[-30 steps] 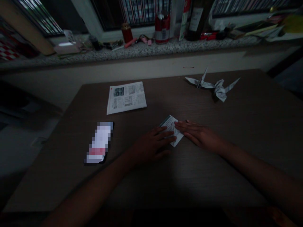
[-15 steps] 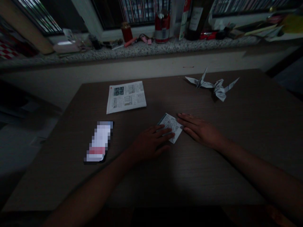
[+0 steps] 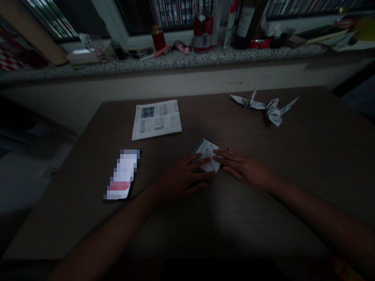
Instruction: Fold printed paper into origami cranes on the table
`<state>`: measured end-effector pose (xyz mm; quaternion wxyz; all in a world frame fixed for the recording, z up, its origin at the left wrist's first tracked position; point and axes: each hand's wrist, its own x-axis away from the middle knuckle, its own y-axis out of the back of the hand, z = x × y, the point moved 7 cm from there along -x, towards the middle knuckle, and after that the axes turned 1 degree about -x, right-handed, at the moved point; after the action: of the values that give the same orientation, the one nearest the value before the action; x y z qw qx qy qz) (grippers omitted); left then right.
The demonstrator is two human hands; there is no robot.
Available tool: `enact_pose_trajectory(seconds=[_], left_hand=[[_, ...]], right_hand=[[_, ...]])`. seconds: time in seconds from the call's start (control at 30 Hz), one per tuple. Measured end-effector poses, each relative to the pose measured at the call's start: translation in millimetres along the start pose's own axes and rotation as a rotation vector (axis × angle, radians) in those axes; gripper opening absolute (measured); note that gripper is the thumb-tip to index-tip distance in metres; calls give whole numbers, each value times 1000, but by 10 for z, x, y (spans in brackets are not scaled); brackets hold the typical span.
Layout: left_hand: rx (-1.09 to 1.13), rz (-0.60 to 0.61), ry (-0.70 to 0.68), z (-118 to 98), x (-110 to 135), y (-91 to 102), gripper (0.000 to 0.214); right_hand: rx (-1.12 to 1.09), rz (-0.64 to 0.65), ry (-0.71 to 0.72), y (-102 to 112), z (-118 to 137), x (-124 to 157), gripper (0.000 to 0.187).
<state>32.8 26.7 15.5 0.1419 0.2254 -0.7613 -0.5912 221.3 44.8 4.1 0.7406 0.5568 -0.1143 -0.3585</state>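
A small folded piece of printed paper point(image 3: 205, 150) lies on the dark wooden table point(image 3: 263, 203) near its middle. My left hand point(image 3: 181, 177) rests flat beside it, fingers stretched out and pressing on the paper's left lower edge. My right hand point(image 3: 243, 168) lies flat on the other side, its fingertips on the paper's right edge. Both hands have fingers extended.
A printed sheet point(image 3: 156, 119) lies flat at the back left of the table. A phone point(image 3: 122, 175) lies to the left. Two folded paper cranes point(image 3: 265, 106) sit at the back right. A stone ledge point(image 3: 175, 60) behind holds a red can point(image 3: 202, 26), bottles and clutter.
The folded paper has shifted slightly left. My right hand's fingers have slid back onto its right edge, while my left hand stays pressed on it.
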Motion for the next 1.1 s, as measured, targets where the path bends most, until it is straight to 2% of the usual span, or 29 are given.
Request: enact_pose_trajectory(seconds=[0.27,0.4,0.53,0.8,1.1], left_hand=[[17,-6,6,24,-3,-18,47],[68,-15,77,61,-17,-24,57],[81,-18,124,81,-25,-35,57],[68,-1,109,91,-16,-59,50],[69,-26,88,75,-20,-53,51]], right_hand=[[-32,56,66,-18,-6,30,53],[-35,112,80,-14,11,46,55],[-64,140,103,12,55,60,56],[-51,209,159,34,125,89,57],[-79,198,125,33,86,92,59]])
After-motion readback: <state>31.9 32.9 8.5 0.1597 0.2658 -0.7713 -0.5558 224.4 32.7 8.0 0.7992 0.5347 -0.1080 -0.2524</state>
